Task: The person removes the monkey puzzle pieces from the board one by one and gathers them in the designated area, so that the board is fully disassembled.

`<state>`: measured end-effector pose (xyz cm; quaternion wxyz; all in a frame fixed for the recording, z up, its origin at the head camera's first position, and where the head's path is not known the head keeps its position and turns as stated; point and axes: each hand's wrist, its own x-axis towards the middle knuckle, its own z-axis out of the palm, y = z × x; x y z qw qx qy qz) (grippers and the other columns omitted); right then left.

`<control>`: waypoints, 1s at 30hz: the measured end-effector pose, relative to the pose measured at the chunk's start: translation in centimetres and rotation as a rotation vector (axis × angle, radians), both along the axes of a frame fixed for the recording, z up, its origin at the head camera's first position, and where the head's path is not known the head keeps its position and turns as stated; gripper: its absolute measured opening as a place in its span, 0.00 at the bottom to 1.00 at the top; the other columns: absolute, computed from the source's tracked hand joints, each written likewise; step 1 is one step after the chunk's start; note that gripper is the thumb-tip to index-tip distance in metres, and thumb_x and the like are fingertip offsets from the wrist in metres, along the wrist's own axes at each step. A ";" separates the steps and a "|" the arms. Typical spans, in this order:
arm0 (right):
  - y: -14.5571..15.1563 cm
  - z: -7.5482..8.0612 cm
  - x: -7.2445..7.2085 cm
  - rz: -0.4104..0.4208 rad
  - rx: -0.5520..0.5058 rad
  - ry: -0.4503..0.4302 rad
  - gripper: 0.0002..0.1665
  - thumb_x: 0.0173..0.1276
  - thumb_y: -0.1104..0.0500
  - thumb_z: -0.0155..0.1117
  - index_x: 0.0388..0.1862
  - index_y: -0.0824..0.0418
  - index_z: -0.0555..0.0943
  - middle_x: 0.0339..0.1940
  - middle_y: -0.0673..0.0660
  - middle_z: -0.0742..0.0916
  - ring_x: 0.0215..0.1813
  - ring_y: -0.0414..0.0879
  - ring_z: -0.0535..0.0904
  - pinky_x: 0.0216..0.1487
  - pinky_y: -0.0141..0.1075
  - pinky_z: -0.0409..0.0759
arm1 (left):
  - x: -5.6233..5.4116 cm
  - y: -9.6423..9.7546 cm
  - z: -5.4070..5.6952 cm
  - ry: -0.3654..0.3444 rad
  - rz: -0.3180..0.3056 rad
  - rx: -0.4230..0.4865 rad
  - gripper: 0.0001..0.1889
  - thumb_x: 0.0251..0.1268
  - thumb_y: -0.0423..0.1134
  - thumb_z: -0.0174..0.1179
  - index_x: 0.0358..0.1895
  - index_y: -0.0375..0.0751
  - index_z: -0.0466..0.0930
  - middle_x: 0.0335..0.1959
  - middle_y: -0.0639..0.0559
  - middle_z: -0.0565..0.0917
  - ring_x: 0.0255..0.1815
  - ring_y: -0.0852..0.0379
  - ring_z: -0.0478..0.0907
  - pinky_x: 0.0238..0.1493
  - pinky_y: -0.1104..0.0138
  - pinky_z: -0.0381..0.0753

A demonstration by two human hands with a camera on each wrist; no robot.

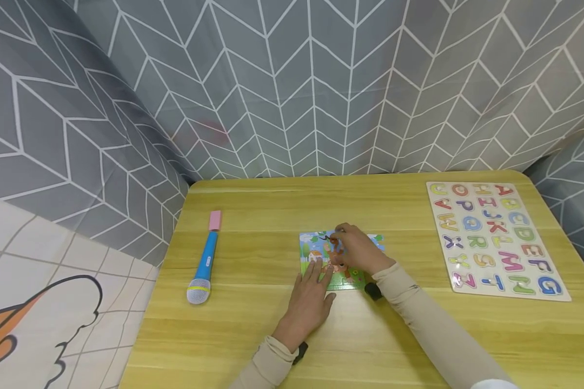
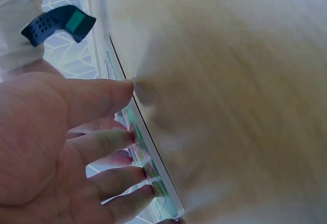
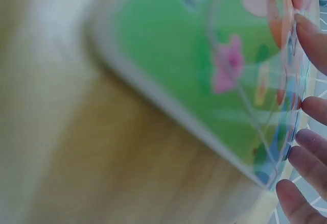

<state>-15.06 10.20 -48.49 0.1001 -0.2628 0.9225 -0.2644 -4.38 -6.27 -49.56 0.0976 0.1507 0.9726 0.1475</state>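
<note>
A colourful jigsaw puzzle (image 1: 343,281) with a cartoon animal, a small house and green grass lies on the wooden table. My left hand (image 1: 307,300) rests its outstretched fingertips on the puzzle's near left part; in the left wrist view its thumb (image 2: 102,99) reaches the board's edge. My right hand (image 1: 360,249) is over the right half, fingers bent, with thumb and forefinger apart on either side of the animal figure. In the right wrist view, piece seams and a pink flower show on the puzzle (image 3: 194,66), with fingertips (image 3: 311,109) right at its surface.
At the left of the wooden table (image 1: 253,324) lies a blue toy microphone (image 1: 206,259), a pink block (image 1: 215,220) at its end. A white alphabet board (image 1: 506,243) with coloured letters lies on the right. A grey patterned curtain (image 1: 297,97) hangs behind the table.
</note>
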 end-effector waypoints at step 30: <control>2.7 -1.3 5.5 -0.179 0.002 0.025 0.51 0.47 0.51 0.84 0.64 0.77 0.75 0.74 0.76 0.69 0.68 0.72 0.74 0.63 0.56 0.80 | -3.5 -1.2 0.1 0.102 0.104 0.214 0.20 0.71 0.41 0.62 0.60 0.33 0.80 0.61 0.37 0.81 0.62 0.40 0.78 0.62 0.49 0.81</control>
